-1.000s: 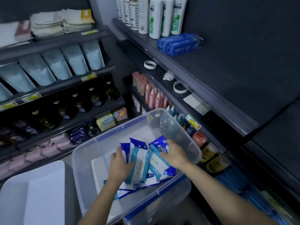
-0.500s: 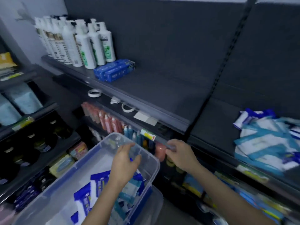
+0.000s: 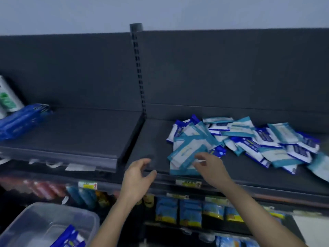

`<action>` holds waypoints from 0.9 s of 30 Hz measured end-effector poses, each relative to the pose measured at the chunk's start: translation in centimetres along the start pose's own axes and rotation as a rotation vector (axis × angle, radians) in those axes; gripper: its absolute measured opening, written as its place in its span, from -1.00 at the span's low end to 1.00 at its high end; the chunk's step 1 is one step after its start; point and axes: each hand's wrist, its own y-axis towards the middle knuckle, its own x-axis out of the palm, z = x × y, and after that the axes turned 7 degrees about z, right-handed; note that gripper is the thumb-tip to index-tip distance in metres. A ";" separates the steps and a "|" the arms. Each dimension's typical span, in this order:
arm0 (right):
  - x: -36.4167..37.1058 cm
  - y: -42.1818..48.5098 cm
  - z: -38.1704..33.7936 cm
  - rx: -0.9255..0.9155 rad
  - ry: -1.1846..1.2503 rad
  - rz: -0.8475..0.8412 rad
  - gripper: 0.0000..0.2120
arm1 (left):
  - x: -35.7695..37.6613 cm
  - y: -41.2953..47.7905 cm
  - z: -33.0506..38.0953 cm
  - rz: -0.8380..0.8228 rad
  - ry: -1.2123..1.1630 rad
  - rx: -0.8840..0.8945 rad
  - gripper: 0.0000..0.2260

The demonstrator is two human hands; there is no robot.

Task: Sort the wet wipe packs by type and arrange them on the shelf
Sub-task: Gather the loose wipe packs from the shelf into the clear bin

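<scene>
A loose heap of wet wipe packs (image 3: pixel 243 139), some teal and white, some dark blue and white, lies on the dark shelf (image 3: pixel 153 145) at the right. My right hand (image 3: pixel 210 166) hovers with spread fingers at the near left edge of the heap, over a teal pack (image 3: pixel 187 152), holding nothing. Just left of it, my left hand (image 3: pixel 137 177) is raised at the shelf's front edge, fingers loosely curved and empty. A clear plastic bin (image 3: pixel 35 223) at the lower left holds a few dark blue packs (image 3: pixel 71 239).
The left shelf section (image 3: pixel 80 132) carries blue boxes (image 3: pixel 21 120) and a white bottle (image 3: pixel 7 97) at its far left. A slotted upright post (image 3: pixel 138 72) divides the two sections. Lower shelves hold yellow and blue packets (image 3: pixel 190 213) and pink bottles (image 3: pixel 44 188).
Both hands left the packs in the bin and rose to the shelf. The view swung up and right, from the bin to the heap of packs on the shelf.
</scene>
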 end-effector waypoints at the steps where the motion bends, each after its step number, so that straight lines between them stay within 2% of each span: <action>1: -1.3 0.3 1.3 0.007 -0.009 0.012 -0.69 | 1.4 0.4 1.0 -0.007 0.004 0.016 -0.65; 4: -5.0 1.2 5.2 0.028 -0.014 0.072 -0.77 | 5.4 1.2 4.1 -0.048 0.013 0.050 -0.66; 10: -12.4 2.9 13.9 0.117 -0.075 0.206 -0.71 | 13.6 2.7 9.8 -0.135 -0.031 0.072 -0.64; 19: -21.4 2.5 25.3 0.281 -0.257 0.402 -0.71 | 22.2 4.1 15.6 -0.223 0.053 0.209 -0.63; 23: -22.4 2.4 28.7 0.457 -0.303 0.512 -0.63 | 24.1 4.4 16.8 -0.257 0.057 0.247 -0.64; 27: -22.2 2.4 30.4 0.697 -0.270 0.476 -0.50 | 25.7 4.9 17.3 -0.285 0.048 0.262 -0.68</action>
